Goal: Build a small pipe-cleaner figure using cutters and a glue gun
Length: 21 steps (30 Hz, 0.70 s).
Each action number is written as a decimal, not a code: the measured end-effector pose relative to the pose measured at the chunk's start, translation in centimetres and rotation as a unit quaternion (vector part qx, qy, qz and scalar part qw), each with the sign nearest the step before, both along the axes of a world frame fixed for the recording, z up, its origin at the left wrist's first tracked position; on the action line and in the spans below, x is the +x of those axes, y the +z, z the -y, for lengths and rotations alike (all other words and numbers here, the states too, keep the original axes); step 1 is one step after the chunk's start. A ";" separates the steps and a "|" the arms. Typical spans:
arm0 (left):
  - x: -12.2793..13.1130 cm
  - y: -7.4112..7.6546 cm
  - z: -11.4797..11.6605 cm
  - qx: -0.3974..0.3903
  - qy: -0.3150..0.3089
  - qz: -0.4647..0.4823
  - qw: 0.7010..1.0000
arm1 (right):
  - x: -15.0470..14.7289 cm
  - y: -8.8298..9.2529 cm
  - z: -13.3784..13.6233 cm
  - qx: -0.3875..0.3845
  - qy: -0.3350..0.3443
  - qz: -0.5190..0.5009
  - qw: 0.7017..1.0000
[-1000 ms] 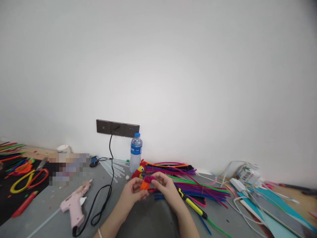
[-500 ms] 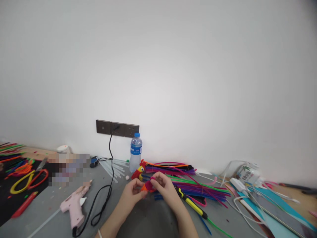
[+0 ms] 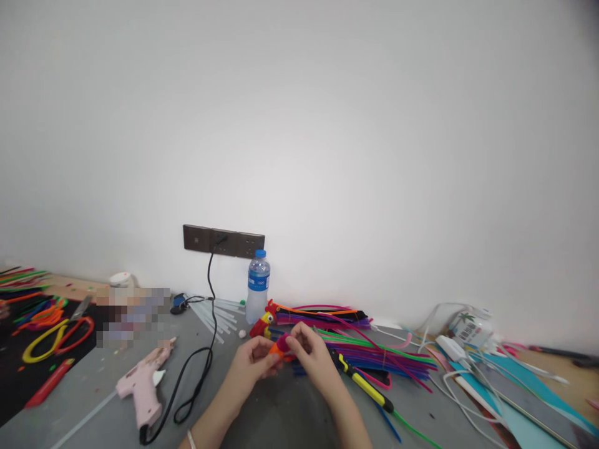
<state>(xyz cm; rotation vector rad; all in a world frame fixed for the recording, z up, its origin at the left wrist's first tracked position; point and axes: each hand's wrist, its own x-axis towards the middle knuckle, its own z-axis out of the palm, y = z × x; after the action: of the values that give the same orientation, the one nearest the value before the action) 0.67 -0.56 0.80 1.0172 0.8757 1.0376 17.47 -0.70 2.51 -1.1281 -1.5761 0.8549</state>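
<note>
Between my two hands is a small fuzzy craft piece (image 3: 281,345), orange below with a magenta part on top. My left hand (image 3: 253,362) is closed around its orange side, fingers pinched. From the other side my right hand (image 3: 309,347) pinches the piece near its magenta part; my fingertips partly hide it. Just behind my left hand stands a red and yellow chicken figure (image 3: 265,320) with a googly eye. Beyond my right hand lie bundles of coloured pipe cleaners (image 3: 379,355).
A pink glue gun (image 3: 143,386) lies at left, its black cord running to the wall socket (image 3: 223,241). Glue sticks (image 3: 215,315) and a water bottle (image 3: 258,288) are behind. Scissors (image 3: 58,340) lie far left, a yellow-black pen-like tool (image 3: 369,386) at right, then cables and a phone (image 3: 528,405).
The magenta part now sits more upright on the orange piece, with my fingers slightly shifted around it. The whole view has drifted a little; both hands keep their hold.
</note>
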 end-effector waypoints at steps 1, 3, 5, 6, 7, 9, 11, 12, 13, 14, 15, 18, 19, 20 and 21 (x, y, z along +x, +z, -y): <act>0.0 0.1 0.1 -0.018 0.001 0.013 1.000 | 0.2 -0.1 0.0 0.001 0.003 -0.022 1.000; 0.0 0.3 0.2 -0.043 0.007 0.039 0.998 | 0.5 -0.2 -0.2 -0.005 0.007 -0.068 0.998; 0.0 0.4 0.3 -0.057 0.013 0.053 0.997 | 0.7 -0.4 -0.4 -0.017 0.010 -0.103 0.994; 0.0 0.4 0.3 -0.061 0.015 0.054 0.997 | 0.7 -0.4 -0.4 -0.020 0.014 -0.115 0.993; 0.0 0.3 0.3 -0.063 0.016 0.054 0.996 | 0.7 -0.5 -0.5 -0.022 0.019 -0.122 0.992; 0.0 0.1 0.2 -0.059 0.015 0.054 0.997 | 0.6 -0.5 -0.5 -0.020 0.032 -0.121 0.992; 0.1 -0.1 0.2 -0.053 0.015 0.055 0.997 | 0.5 -0.5 -0.5 -0.017 0.045 -0.108 0.993; 0.2 -0.2 0.2 -0.050 0.015 0.054 0.997 | 0.5 -0.4 -0.4 -0.017 0.050 -0.102 0.993; 0.2 -0.3 0.2 -0.048 0.015 0.052 0.997 | 0.5 -0.4 -0.4 -0.018 0.056 -0.097 0.994; 0.2 -0.4 0.1 -0.046 0.013 0.050 0.998 | 0.5 -0.3 -0.3 -0.021 0.061 -0.092 0.994; 0.2 -0.4 0.1 -0.044 0.011 0.049 0.998 | 0.6 -0.2 -0.3 -0.025 0.064 -0.090 0.994; 0.2 -0.3 0.1 -0.043 0.004 0.046 0.998 | 0.7 0.0 -0.2 -0.033 0.059 -0.086 0.994; 0.2 -0.2 0.1 -0.044 0.004 0.044 0.998 | 0.8 0.0 -0.2 -0.033 0.054 -0.084 0.994; 0.1 -0.1 0.1 -0.044 0.005 0.043 0.998 | 0.8 0.0 -0.2 -0.031 0.047 -0.082 0.995; 0.1 -0.1 0.1 -0.044 0.005 0.040 0.998 | 0.9 0.0 -0.3 -0.029 0.041 -0.081 0.995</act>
<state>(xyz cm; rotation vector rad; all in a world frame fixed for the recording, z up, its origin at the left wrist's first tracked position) 0.77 -0.68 0.74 0.8914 0.8542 1.0328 18.39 -0.43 2.51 -1.0139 -1.4801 1.0256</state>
